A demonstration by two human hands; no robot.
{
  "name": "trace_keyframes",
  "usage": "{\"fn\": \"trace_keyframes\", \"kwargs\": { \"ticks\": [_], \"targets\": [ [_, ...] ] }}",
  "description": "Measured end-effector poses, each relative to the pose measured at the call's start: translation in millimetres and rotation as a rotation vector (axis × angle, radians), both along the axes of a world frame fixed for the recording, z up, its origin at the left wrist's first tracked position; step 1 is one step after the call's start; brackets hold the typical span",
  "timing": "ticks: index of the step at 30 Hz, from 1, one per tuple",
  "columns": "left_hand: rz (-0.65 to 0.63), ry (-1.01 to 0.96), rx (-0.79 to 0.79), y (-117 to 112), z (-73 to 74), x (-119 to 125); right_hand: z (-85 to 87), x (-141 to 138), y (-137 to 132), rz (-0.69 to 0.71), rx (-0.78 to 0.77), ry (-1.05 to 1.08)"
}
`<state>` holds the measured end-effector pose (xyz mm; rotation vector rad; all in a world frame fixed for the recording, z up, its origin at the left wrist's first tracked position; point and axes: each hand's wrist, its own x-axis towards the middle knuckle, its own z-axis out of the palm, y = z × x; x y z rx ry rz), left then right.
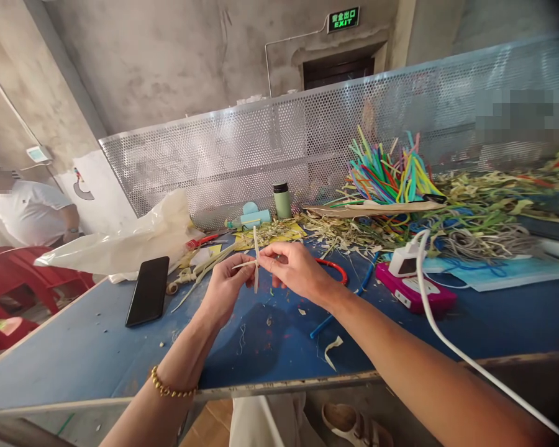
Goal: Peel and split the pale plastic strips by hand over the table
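Both my hands are raised over the blue table point(97, 347) near its middle. My left hand point(226, 288) pinches a thin pale strip point(242, 265) that lies crosswise. My right hand point(293, 270) pinches an upright pale strip point(256, 248) that crosses the first one. The fingertips of both hands meet at the crossing. A gold bead bracelet point(170, 388) sits on my left wrist.
A black phone point(148, 290) lies left of my hands, beside a white plastic bag point(135, 239). Red scissors point(335, 268), a pink device point(414, 292) with a white charger and cable, coloured strips point(391, 174) and pale scraps lie to the right. A perforated metal screen point(261, 149) backs the table. A person in white point(28, 211) sits at far left.
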<state>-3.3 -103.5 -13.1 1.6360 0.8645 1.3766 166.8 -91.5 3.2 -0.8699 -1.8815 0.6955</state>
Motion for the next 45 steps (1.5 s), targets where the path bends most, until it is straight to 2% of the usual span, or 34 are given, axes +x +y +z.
{"fn": "trace_keyframes", "kwargs": {
  "ticks": [6, 11, 15, 23, 37, 45],
  "targets": [
    [0.013, 0.001, -0.005, -2, 3.0, 2, -4.5, -6, 3, 0.042, -0.153, 0.133],
    [-0.166, -0.112, -0.092, -2, 4.9, 1, -1.4, -6, 1, 0.094, -0.281, 0.214],
    [-0.25, -0.143, -0.165, -2, 6.4, -3, 0.1, -3, 0, 0.138, -0.314, 0.216],
    [-0.279, -0.154, -0.28, 2, 5.2, -6, 2.4, 3, -1, 0.195, -0.27, 0.173],
    [-0.333, -0.253, -0.281, 0, 6.8, -6, 5.1, 1, -4, 0.199, -0.264, 0.213],
    [-0.318, -0.328, -0.267, 5, 3.5, -7, -3.0, 0, 1, 0.195, -0.105, 0.145]
  ]
}}
